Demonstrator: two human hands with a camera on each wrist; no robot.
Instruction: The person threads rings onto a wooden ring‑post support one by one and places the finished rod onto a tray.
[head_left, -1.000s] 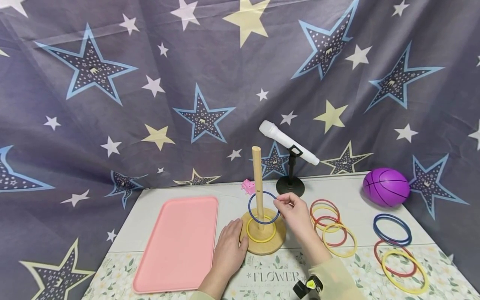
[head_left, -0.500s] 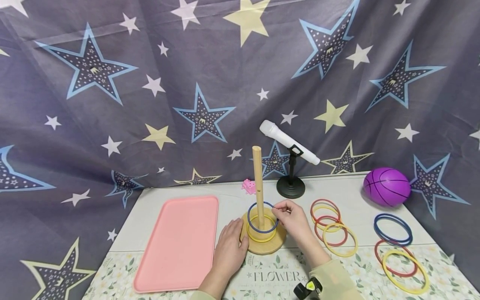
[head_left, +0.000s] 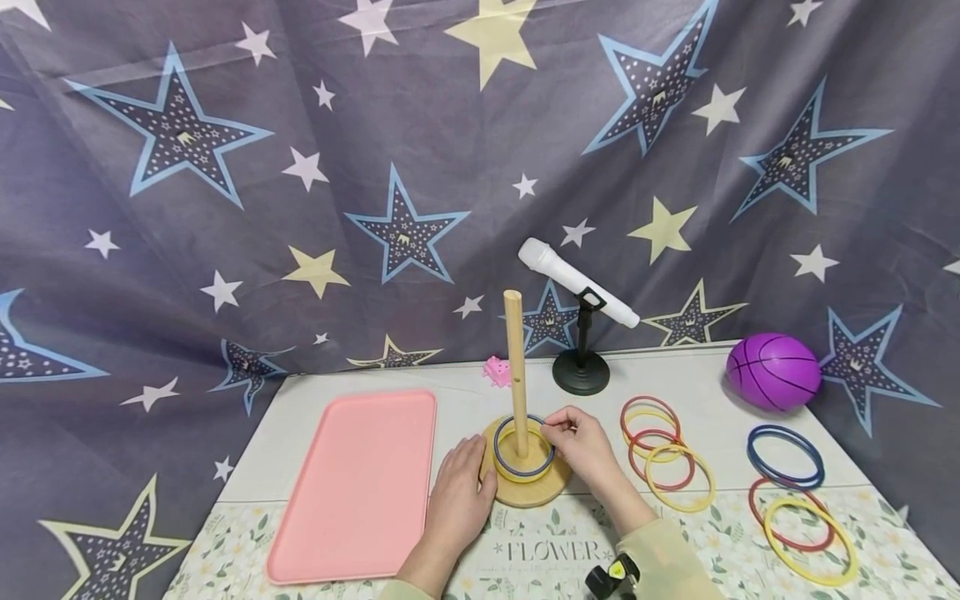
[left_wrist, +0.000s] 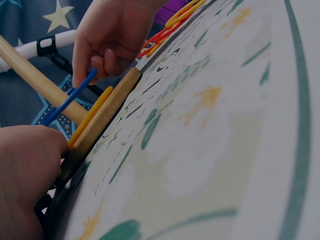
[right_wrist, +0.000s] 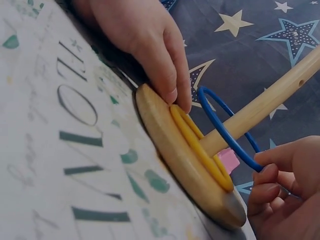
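My right hand (head_left: 583, 443) pinches a blue ring (right_wrist: 220, 128) at its right side between thumb and fingers. The ring encircles a wooden post (head_left: 516, 367) low down, close above a yellow ring (right_wrist: 194, 140). That yellow ring lies around the post on the round wooden base (head_left: 527, 498). In the right wrist view the blue ring is tilted and a gap shows between the two rings. My left hand (head_left: 459, 493) rests at the base's left edge, fingers extended, with fingertips right by the yellow ring in the right wrist view.
A pink tray (head_left: 356, 487) lies to the left. Behind the post are a small pink object (head_left: 497, 372) and a white microphone (head_left: 573, 279) on a black stand. Rightward lie red and yellow rings (head_left: 680, 503), more blue rings (head_left: 786, 482) and a purple ball (head_left: 772, 373).
My right hand has lowered the blue ring along the post, from well above the yellow ring to just over it. The left hand has stayed at the base.
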